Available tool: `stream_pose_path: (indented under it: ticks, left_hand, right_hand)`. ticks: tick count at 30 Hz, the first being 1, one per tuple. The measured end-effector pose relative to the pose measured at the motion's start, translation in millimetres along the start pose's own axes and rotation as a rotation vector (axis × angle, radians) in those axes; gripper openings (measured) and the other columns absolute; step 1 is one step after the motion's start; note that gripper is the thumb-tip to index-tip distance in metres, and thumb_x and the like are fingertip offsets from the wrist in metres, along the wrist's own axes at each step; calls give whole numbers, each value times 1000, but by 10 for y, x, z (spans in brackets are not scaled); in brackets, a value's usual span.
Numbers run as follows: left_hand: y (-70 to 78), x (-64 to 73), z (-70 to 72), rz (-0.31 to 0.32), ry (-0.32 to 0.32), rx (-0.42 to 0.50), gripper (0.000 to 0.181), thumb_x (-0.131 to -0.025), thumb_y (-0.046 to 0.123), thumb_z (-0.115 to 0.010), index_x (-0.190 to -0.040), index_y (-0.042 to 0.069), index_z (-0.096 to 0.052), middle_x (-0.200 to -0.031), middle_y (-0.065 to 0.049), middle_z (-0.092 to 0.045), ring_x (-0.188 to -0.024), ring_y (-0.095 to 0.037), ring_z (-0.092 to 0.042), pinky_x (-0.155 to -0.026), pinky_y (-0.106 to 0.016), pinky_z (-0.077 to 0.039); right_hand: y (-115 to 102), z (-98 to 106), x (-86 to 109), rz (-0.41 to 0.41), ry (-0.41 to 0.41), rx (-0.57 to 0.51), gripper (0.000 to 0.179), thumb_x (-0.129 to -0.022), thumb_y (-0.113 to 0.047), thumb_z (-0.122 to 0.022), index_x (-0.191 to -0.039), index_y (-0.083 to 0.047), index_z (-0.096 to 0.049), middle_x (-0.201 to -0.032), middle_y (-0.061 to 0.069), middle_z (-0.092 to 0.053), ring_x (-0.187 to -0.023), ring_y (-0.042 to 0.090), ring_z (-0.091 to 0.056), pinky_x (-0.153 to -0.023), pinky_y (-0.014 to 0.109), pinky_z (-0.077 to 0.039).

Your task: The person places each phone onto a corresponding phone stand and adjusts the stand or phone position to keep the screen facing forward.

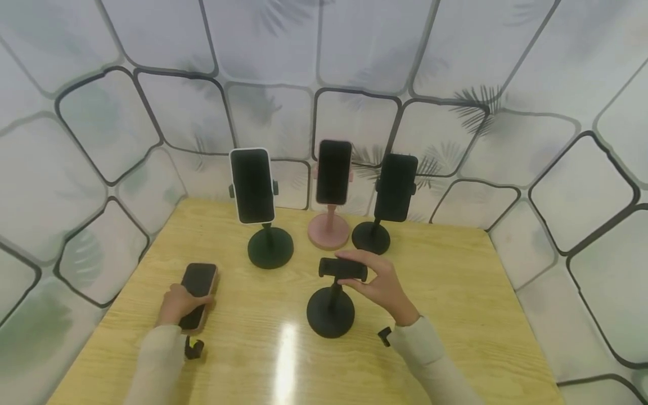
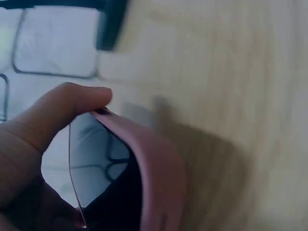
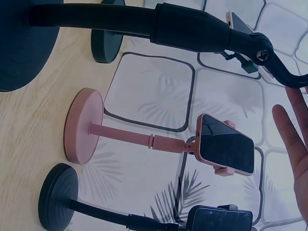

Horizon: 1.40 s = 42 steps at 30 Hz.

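My left hand (image 1: 179, 304) grips a smartphone in a pink case (image 1: 199, 279) at the left of the table. Its thumb lies along one edge of the case (image 2: 161, 173) in the left wrist view, and the dark screen faces up. Whether the phone touches the wood, I cannot tell. Near the table's middle stands a black phone stand (image 1: 331, 315) with no phone in its clamp. Thumb and fingers of my right hand (image 1: 382, 284) hold the right end of that clamp (image 1: 328, 267). The right wrist view shows the stand's stem (image 3: 187, 31), but the clamp is out of frame.
Behind stand three phone stands with phones: a dark green one (image 1: 270, 249) with a white-edged phone (image 1: 252, 185), a pink one (image 1: 329, 232) and a black one (image 1: 371, 239). A patterned curtain (image 1: 354, 50) closes in the wooden table (image 1: 445, 270) at back and sides.
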State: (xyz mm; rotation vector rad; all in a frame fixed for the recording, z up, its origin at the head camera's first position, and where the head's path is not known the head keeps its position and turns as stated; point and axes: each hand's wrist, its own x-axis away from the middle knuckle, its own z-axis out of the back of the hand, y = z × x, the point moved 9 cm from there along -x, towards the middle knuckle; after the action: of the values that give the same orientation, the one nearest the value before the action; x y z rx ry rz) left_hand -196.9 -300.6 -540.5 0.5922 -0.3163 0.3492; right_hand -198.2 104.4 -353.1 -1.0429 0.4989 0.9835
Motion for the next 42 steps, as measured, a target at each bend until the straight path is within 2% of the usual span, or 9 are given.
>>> stream_pose_path:
  ticks: [5, 10, 14, 20, 24, 29, 32, 36, 42]
  left_hand:
    - [556, 316, -50, -102, -74, 231, 82, -83, 35, -67, -125, -23, -25, -112, -37, -47, -92, -38, -58, -74, -42, -53]
    - [1409, 862, 70, -338, -72, 375, 73, -80, 29, -73, -130, -9, -35, -116, -26, -54, -97, -30, -61, -75, -37, -54]
    - [2006, 1258, 148, -500, 3, 438, 67, -77, 24, -76, -129, -1, -42, -116, -20, -59, -97, -29, -65, -76, -34, -56]
    - [2630, 1650, 123, -709, 244, 386, 85, -65, 33, -83, -133, 3, -41, -117, -11, -60, -96, -22, -63, -75, -33, -55]
    - [2836, 1731, 24, -743, 353, 360, 94, -62, 41, -83, -139, 9, -37, -138, -11, -46, -108, -23, -58, -84, -40, -54]
    - [2939, 1747, -88, -728, 409, 374, 92, -62, 41, -82, -137, 10, -39, -144, -9, -39, -94, -19, -60, -73, -33, -56]
    - [2972, 1747, -166, -708, 418, 363, 90, -62, 43, -81, -134, 9, -40, -142, -8, -40, -82, -16, -59, -66, -28, -55]
    - [3002, 1750, -259, -679, 421, 335, 92, -62, 46, -80, -134, 7, -39, -141, -11, -40, -75, -17, -60, -62, -26, -54]
    - [3068, 1727, -312, -667, 454, 258, 95, -63, 49, -80, -135, 4, -36, -136, -13, -42, -71, -18, -59, -59, -26, -56]
  right_hand:
    - [-8, 0, 11, 20, 3, -4, 54, -61, -1, -84, -112, -3, -66, -106, 13, -70, -103, 13, -65, -93, 22, -49]
    - [3, 6, 10, 8, 10, -1, 52, -65, -5, -83, -113, -3, -66, -109, 11, -70, -105, 13, -65, -94, 23, -49]
    - [15, 31, -5, -14, 17, 8, 50, -66, -6, -82, -113, -4, -66, -109, 11, -70, -106, 11, -64, -95, 22, -48]
    - [14, 66, -1, -21, 22, 19, 45, -70, -10, -80, -112, -2, -66, -107, 14, -70, -106, 11, -64, -94, 22, -49]
    - [9, 80, 21, -11, 53, 16, 39, -80, -23, -73, -111, 0, -66, -108, 15, -70, -110, 6, -61, -96, 20, -47]
    - [2, 69, 28, -11, 75, 13, 34, -87, -27, -66, -105, 1, -67, -102, 16, -70, -107, 3, -61, -93, 18, -48]
    - [-7, 65, 20, -10, 81, 19, 22, -82, -12, -72, -99, 0, -67, -92, 16, -70, -94, 7, -65, -85, 17, -50]
    - [-21, 89, 20, -6, 107, 59, 30, -63, 7, -75, -91, 0, -66, -83, 16, -70, -77, 17, -67, -75, 18, -52]
    - [-30, 124, 38, 18, 121, 106, 35, -55, 12, -72, -88, 3, -64, -78, 18, -69, -68, 25, -65, -65, 26, -53]
